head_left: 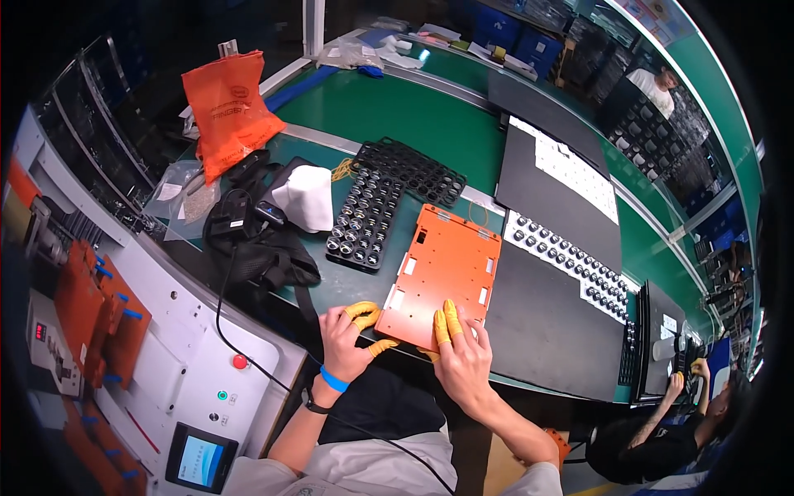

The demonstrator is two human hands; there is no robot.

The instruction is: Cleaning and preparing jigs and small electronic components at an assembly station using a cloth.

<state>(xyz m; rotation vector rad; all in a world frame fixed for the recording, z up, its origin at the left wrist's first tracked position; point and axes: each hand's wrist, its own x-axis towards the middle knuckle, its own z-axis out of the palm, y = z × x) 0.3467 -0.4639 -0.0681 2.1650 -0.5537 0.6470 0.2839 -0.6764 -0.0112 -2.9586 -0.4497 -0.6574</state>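
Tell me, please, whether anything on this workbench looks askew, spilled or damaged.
Nothing appears spilled or damaged, but two things look untidy: a black strap lies crumpled in a heap left of the black tray of round parts, and loose yellow bands are bunched near that tray's far end, unlike the parts' neat rows.

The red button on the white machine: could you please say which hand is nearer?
Left. The left hand is right of the button, at a corner of the orange plate; the right hand is farther right, on the plate.
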